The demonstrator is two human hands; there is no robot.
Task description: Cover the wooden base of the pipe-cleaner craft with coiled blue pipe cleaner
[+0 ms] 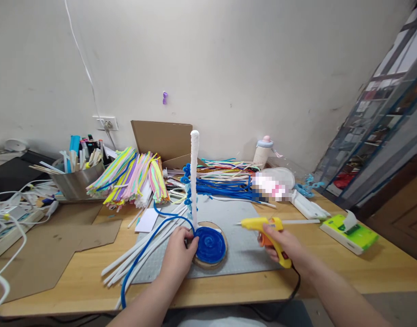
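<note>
My left hand [181,249] pinches a blue pipe cleaner [140,253] at the left edge of a round wooden base [225,247]. A flat blue coil [211,245] covers most of that base. Behind my fingers a white wrapped post [194,177] rises upright from the base's back left edge. My right hand [283,243] grips a yellow hot glue gun [262,223] to the right of the base, nozzle pointing left and apart from the coil. A white glue stick [301,221] sticks out of the gun's rear.
White pipe cleaners [143,254] lie left of the grey cutting mat [242,259]. Colourful pipe cleaner bundles [130,177] and blue ones [225,188] line the back. A metal container [79,181] with sticks stands left, cardboard [58,250] before it. A green tissue pack [349,232] lies right.
</note>
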